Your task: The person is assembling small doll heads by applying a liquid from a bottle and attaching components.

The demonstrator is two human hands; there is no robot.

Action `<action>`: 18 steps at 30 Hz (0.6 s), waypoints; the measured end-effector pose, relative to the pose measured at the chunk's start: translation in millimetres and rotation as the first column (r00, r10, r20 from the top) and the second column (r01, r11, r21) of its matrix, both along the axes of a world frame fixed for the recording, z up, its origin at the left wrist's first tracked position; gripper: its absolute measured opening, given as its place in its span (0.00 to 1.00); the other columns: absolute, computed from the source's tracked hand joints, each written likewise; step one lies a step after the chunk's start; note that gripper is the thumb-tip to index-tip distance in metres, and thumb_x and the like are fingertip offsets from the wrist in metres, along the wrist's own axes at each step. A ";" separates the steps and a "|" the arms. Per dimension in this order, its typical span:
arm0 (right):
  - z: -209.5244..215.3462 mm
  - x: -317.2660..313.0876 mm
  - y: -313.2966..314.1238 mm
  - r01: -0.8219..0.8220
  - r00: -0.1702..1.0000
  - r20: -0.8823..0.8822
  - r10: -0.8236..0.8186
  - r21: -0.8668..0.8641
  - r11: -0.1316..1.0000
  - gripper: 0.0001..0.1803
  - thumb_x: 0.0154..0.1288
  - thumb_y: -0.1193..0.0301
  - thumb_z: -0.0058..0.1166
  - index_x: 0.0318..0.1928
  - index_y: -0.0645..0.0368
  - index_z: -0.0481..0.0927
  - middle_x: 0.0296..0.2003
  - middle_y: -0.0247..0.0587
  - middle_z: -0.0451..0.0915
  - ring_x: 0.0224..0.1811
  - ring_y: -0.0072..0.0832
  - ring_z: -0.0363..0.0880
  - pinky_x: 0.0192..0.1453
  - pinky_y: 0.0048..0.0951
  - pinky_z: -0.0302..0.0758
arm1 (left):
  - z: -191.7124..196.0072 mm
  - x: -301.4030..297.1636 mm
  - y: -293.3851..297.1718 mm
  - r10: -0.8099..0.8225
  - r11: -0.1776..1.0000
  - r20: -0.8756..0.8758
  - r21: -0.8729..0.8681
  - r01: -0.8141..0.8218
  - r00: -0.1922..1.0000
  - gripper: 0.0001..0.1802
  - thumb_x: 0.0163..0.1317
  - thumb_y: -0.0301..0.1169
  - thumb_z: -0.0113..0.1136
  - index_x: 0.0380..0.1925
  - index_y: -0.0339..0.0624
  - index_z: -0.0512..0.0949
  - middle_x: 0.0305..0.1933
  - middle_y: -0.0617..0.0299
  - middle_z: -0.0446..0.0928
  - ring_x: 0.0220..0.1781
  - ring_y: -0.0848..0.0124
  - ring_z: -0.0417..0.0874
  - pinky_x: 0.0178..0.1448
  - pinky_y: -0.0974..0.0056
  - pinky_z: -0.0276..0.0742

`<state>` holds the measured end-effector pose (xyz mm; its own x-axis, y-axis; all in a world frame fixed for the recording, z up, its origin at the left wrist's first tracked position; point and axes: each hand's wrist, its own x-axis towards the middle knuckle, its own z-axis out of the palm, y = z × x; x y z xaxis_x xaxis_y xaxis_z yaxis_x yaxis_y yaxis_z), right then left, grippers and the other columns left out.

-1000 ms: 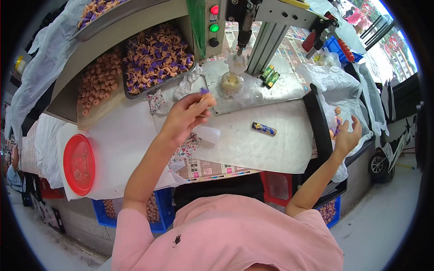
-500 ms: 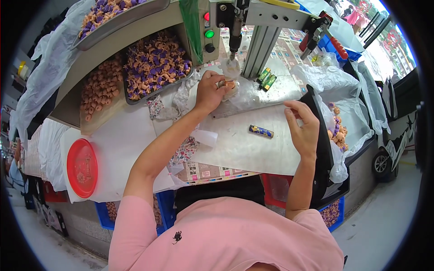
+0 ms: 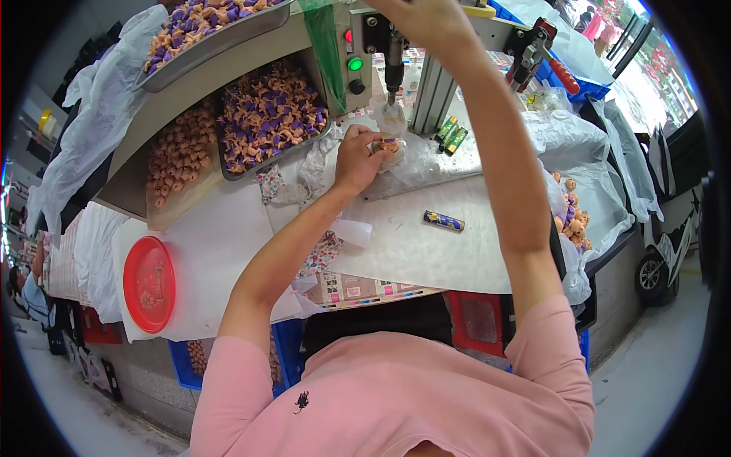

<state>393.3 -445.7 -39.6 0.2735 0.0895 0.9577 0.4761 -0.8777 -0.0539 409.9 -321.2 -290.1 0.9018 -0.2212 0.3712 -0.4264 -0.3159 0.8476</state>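
In the head view, the person in a pink shirt is working at a press (image 3: pixel 396 57) standing at the twelve o'clock edge of the table (image 3: pixel 426 251). The left hand (image 3: pixel 358 152) is pinching a small tan and purple piece (image 3: pixel 390 146), holding it directly under the press tip. The fingers are closing narrowly around the piece's left side, thumb and forefinger doing the gripping.

The right hand (image 3: pixel 415 19) is reaching up to the top of the press, at twelve o'clock from the left hand. It is partly cut off at the frame's upper edge, so whether it is gripping a handle or resting open cannot be told.

The piece looks small and light, probably soft or rubbery, so it seems unlikely to break but could squash or slip if squeezed hard. Holding it by the sides, with the fingers clear of the top where the tip is pointing, looks the safest grip.

At ten o'clock from the left hand, a metal tray (image 3: pixel 270 114) is holding a heap of purple and tan pieces. Beside that, at nine o'clock, a heap of plain tan pieces (image 3: pixel 179 156) is lying. A red lid (image 3: pixel 148 283) is sitting at eight o'clock, well apart. A small dark lighter (image 3: pixel 443 221) is lying on the table at four o'clock from the left hand. More pieces are sitting in a plastic bag (image 3: pixel 571 221) at three o'clock.
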 end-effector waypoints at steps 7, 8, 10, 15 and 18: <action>63.1 -37.1 46.9 -0.594 0.649 -0.038 0.760 0.599 0.537 0.32 0.61 0.57 0.58 0.58 0.67 0.71 0.42 0.44 0.79 0.46 0.27 0.77 0.51 0.34 0.72 | -6.1 4.2 10.8 0.026 0.999 0.016 0.022 -0.027 1.000 0.17 0.45 0.24 0.71 0.38 0.36 0.80 0.41 0.66 0.70 0.24 0.79 0.68 0.32 0.72 0.69; 67.7 -65.0 36.9 -0.523 0.670 -0.068 0.739 0.664 0.535 0.29 0.63 0.58 0.56 0.57 0.67 0.73 0.43 0.43 0.80 0.46 0.24 0.77 0.52 0.31 0.72 | -0.7 3.3 1.5 -0.032 0.999 -0.018 -0.007 0.032 0.999 0.16 0.45 0.23 0.69 0.36 0.37 0.79 0.41 0.64 0.71 0.27 0.76 0.71 0.35 0.70 0.71; 42.7 -73.0 14.1 -0.468 0.655 -0.095 0.750 0.728 0.501 0.26 0.65 0.59 0.54 0.55 0.67 0.74 0.45 0.43 0.80 0.45 0.21 0.77 0.53 0.29 0.73 | 1.9 2.5 11.1 -0.045 0.999 -0.056 -0.031 0.043 0.997 0.14 0.45 0.22 0.68 0.35 0.37 0.79 0.41 0.62 0.72 0.29 0.73 0.73 0.37 0.69 0.73; -15.0 -65.5 -6.2 -0.804 0.594 0.003 0.804 0.024 0.594 0.11 0.65 0.68 0.49 0.28 0.62 0.74 0.27 0.45 0.79 0.37 0.41 0.81 0.56 0.46 0.69 | 3.0 -16.1 51.2 -0.363 0.854 -0.591 -0.521 0.003 0.720 0.13 0.56 0.20 0.58 0.43 0.38 0.72 0.42 0.64 0.71 0.42 0.73 0.77 0.44 0.69 0.76; -27.6 -68.5 -0.6 -0.774 0.633 -0.009 0.774 0.009 0.633 0.11 0.65 0.66 0.53 0.29 0.60 0.75 0.28 0.44 0.80 0.39 0.40 0.82 0.59 0.48 0.68 | 25.7 -43.9 68.8 -0.448 0.760 -0.613 -0.645 -0.084 0.651 0.10 0.61 0.19 0.53 0.43 0.38 0.69 0.43 0.59 0.74 0.49 0.69 0.77 0.56 0.69 0.74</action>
